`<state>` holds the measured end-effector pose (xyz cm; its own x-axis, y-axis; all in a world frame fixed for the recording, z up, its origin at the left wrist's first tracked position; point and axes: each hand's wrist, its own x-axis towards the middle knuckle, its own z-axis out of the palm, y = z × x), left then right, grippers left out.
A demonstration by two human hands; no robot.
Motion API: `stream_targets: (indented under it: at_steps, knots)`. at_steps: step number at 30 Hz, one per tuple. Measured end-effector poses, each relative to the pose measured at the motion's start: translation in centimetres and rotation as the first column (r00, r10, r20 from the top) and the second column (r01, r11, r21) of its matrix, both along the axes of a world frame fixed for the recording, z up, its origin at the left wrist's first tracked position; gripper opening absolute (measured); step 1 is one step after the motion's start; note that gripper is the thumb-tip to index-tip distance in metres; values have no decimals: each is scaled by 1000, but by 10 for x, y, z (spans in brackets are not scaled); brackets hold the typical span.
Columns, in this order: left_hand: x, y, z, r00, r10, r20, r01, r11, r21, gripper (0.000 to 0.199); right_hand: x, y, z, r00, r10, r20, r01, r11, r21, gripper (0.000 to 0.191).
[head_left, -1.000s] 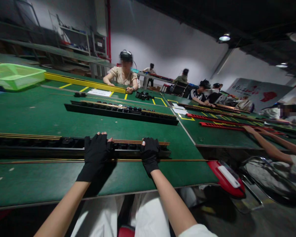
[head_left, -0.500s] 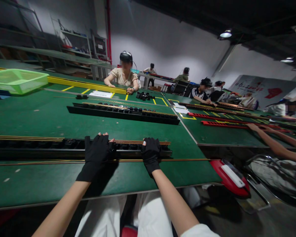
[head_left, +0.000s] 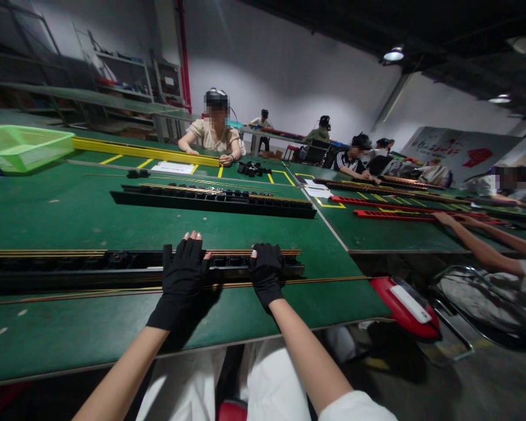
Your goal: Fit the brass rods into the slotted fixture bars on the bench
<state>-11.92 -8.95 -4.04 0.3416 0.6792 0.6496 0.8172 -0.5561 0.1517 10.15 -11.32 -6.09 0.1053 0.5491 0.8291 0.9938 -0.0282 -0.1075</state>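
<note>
A long black rail (head_left: 70,278) lies across the near side of the table, with thin brass-coloured rods (head_left: 44,253) along its top. My left hand (head_left: 184,278), in a black fingerless glove, rests over the rail with its fingers stretched flat across the rods. Farther right, my gloved right hand (head_left: 266,270) grips the rail near its right end; its fingertips are largely hidden beyond the edge. More thin rods (head_left: 324,280) lie on the table on my side of the rail, passing under both wrists.
Beyond lies a second black rail (head_left: 214,204) with rods. A green basket (head_left: 30,149) and a yellow rail (head_left: 144,153) are at the far left, near a seated person (head_left: 214,134). Red rails (head_left: 390,215) and another person's arms (head_left: 477,240) are right. A red stool (head_left: 403,310) stands beside the table.
My left hand has slid right along the rail, closer to my right hand. The right hand keeps its place on the rail. The whole view has shifted slightly.
</note>
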Motion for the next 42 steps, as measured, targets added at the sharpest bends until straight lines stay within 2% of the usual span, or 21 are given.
stream_targets:
  at_steps: [4, 9, 14, 19, 27, 34, 39, 42]
  knots:
    - [10, 5, -5, 1000, -32, 0, 32, 999, -13, 46, 0, 1, -1, 1000, 8, -6, -8, 1000, -4, 25]
    - [15, 7, -6, 999, 27, -27, -27, 999, -25, 42, 0, 1, -3, 1000, 17, -21, -18, 999, -32, 24]
    - [20, 2, -5, 997, -60, -50, 60, 998, -11, 44, 0, 1, -3, 999, 10, -31, -11, 999, -47, 24]
    - [24, 2, -8, 998, -55, -37, 55, 998, -22, 38, -1, 0, -1, 999, 12, -34, -14, 999, -50, 26]
    - [22, 1, -2, 996, -74, -55, 70, 994, -83, 37, -1, 0, 0, 999, 14, -40, -16, 998, -56, 26]
    - [20, 3, 2, 989, -64, -130, 57, 997, -58, 37, -1, 0, 0, 1000, 2, -21, -3, 999, -45, 27]
    - [31, 3, 7, 996, -67, -57, 68, 998, 10, 46, -1, -1, 1, 1000, 5, -17, -6, 999, -50, 25]
    - [39, -1, 8, 993, -89, -82, 88, 996, -22, 44, 0, -1, 0, 1000, 4, -12, -5, 999, -48, 25]
